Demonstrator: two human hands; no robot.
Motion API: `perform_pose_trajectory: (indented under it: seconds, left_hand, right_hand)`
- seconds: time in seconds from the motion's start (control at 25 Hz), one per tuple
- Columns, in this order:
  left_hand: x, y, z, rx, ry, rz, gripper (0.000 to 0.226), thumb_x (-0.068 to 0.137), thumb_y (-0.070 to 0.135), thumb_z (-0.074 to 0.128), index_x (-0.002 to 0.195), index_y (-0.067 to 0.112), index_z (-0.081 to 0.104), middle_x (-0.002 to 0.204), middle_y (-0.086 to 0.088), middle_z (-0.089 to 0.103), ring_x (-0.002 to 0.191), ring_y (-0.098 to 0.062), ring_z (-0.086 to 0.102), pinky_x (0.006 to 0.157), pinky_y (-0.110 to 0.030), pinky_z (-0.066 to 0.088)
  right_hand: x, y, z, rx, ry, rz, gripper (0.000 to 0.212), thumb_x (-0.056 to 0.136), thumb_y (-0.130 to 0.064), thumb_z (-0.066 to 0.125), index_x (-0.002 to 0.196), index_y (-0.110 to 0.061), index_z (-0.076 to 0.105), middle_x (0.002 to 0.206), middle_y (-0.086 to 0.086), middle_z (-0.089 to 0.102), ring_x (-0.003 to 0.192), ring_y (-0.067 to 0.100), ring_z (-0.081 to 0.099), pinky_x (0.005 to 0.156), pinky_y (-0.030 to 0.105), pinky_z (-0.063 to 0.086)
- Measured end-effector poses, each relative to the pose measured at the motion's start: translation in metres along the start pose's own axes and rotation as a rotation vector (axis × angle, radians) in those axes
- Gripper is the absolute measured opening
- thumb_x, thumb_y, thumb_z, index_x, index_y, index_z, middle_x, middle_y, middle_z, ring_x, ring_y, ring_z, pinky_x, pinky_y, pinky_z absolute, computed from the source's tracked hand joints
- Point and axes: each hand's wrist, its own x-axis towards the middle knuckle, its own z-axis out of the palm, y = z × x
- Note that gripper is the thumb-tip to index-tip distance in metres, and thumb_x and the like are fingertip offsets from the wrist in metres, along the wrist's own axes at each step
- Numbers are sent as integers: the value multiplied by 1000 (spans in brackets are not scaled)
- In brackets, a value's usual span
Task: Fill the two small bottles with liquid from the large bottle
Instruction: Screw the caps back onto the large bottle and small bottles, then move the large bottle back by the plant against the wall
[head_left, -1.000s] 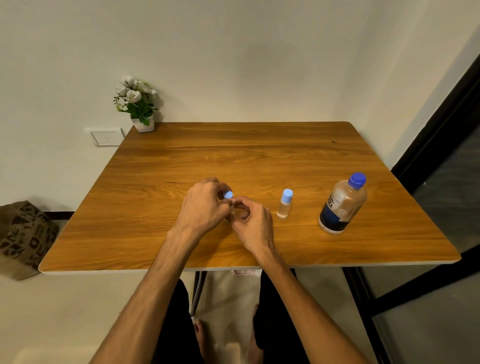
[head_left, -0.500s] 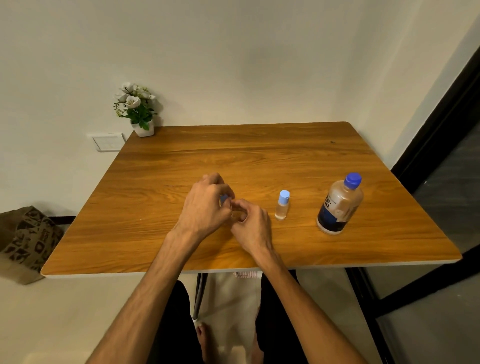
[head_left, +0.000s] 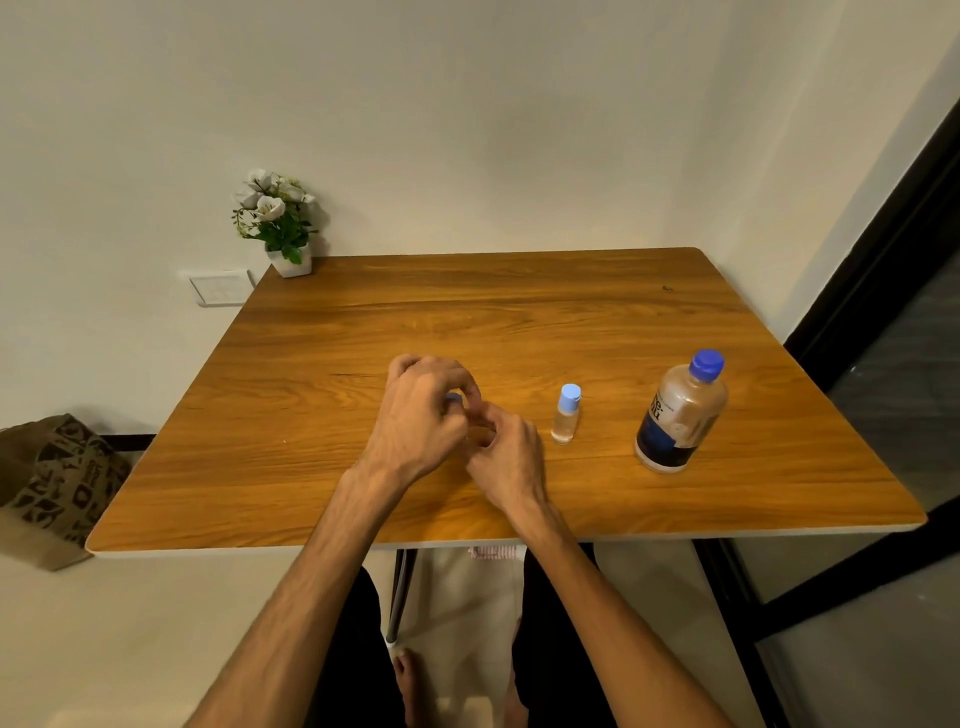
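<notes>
On the wooden table (head_left: 519, 322), my left hand (head_left: 423, 415) pinches a small light-blue cap (head_left: 454, 398), mostly hidden by my fingers. My right hand (head_left: 506, 457) grips a small clear bottle (head_left: 479, 435) standing on the table; only a sliver of it shows between my fingers. A second small bottle (head_left: 566, 415) with a light-blue cap stands upright just to the right of my hands. Further right stands the large bottle (head_left: 680, 413), with a dark blue cap on and a dark label.
A white pot of flowers (head_left: 278, 223) sits at the table's far left corner. A wall socket plate (head_left: 221, 287) is beside it. A brown patterned paper bag (head_left: 49, 488) stands on the floor at left. A dark door frame (head_left: 883, 249) runs along the right.
My left hand has turned over the small bottle's top, so the blue cap that showed between my fingers is now mostly covered. My right hand stays on the bottle.
</notes>
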Motion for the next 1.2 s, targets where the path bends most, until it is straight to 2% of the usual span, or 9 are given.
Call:
perform_pose_trajectory:
  seconds: [0.24,0.4,0.56,0.64,0.72,0.92,1.04,1.12,1.2]
  left_hand:
    - [5,-13,8,74,8,-85,18,83,17,78,100,13,78,99,0,71,91,-20,68,76,-36,57]
    - [2,-12,11,65,45,-94,20,83,15,77,103,13,79,103,-2,73,93,-19,69,76,-34,59]
    - [-10,-4,16,94,144,-62,40,87,29,79,123,12,74,125,-8,68,118,-26,63,94,-43,53]
    - [-15,8,23,48,251,8,38,86,28,79,119,11,74,125,-9,68,118,-29,64,96,-47,50]
    - [-15,23,31,-24,326,68,30,87,26,77,113,12,76,120,-7,71,114,-27,66,92,-45,51]
    - [1,75,55,-207,288,84,27,85,17,76,110,8,77,114,-7,73,110,-25,67,91,-42,55]
    - [6,94,69,-274,281,107,22,84,17,77,106,10,77,106,-3,73,99,-19,67,86,-38,56]
    - [13,107,78,-312,240,100,26,84,24,77,108,14,76,106,3,72,96,-14,66,83,-36,57]
    - [26,119,85,-331,155,64,37,83,33,76,117,19,73,112,6,71,98,-10,65,85,-36,59]
  right_hand:
    - [0,2,-1,-11,-12,12,35,83,-18,78,114,-32,76,103,-10,81,84,4,75,75,41,67]
    - [-2,-1,-2,0,-18,17,37,84,-20,78,119,-31,75,102,-7,81,86,9,76,75,43,66]
    - [-15,-5,-11,22,8,-16,34,78,-38,74,111,-34,71,80,-7,78,70,9,72,65,40,61]
    - [-30,-5,-26,81,80,-32,41,76,-49,74,115,-34,72,85,-11,78,71,5,71,60,29,59]
    - [-44,-2,-48,151,203,-79,38,83,-35,80,120,-26,76,100,-15,79,77,4,72,59,19,58]
    - [-71,13,-138,181,671,-49,9,88,-25,81,97,-26,78,82,-14,75,71,11,72,55,28,59]
    - [-69,25,-177,150,774,58,37,80,-46,81,113,-33,70,102,-14,73,86,9,70,60,31,61]
    - [-55,38,-191,12,630,222,77,72,-53,88,139,-33,56,128,-8,65,110,10,64,78,34,61]
    - [-40,47,-195,-81,453,307,94,70,-48,94,149,-28,48,136,-3,63,122,16,60,94,41,57]
